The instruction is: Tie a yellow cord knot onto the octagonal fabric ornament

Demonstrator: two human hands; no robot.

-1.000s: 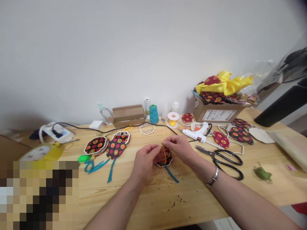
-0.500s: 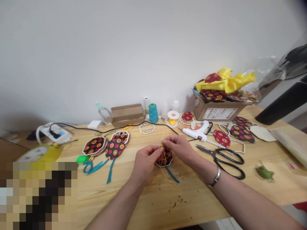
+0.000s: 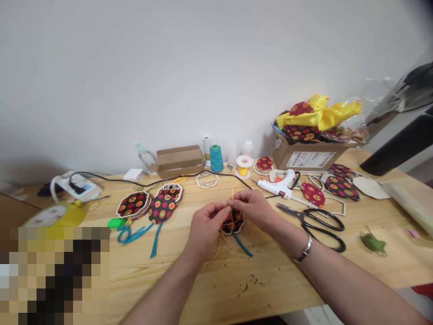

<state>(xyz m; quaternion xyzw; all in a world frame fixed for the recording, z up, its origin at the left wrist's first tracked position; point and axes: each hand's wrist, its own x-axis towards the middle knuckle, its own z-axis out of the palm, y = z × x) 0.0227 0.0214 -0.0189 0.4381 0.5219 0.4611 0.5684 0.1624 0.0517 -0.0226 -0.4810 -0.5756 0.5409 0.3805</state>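
My left hand (image 3: 205, 229) and my right hand (image 3: 252, 208) meet at the middle of the wooden table (image 3: 237, 280), both pinching a thin yellow cord (image 3: 232, 192) just above a small patterned fabric ornament (image 3: 233, 222). The ornament is dark with red and orange dots and lies on the table under my fingers. A teal strand (image 3: 241, 245) trails from it toward me. Loops of the yellow cord hang below my left hand. A metal bracelet (image 3: 303, 251) is on my right wrist.
Black scissors (image 3: 316, 225) and a white glue gun (image 3: 278, 187) lie right of my hands. Finished ornaments (image 3: 149, 205) with teal tassels sit left. A teal thread spool (image 3: 216, 159), yellow cord reel (image 3: 244, 166) and cardboard boxes (image 3: 308, 155) stand by the wall.
My fingertips have drawn closer together on the yellow cord, and the cord loops below have shifted slightly. The hands stay over the ornament.
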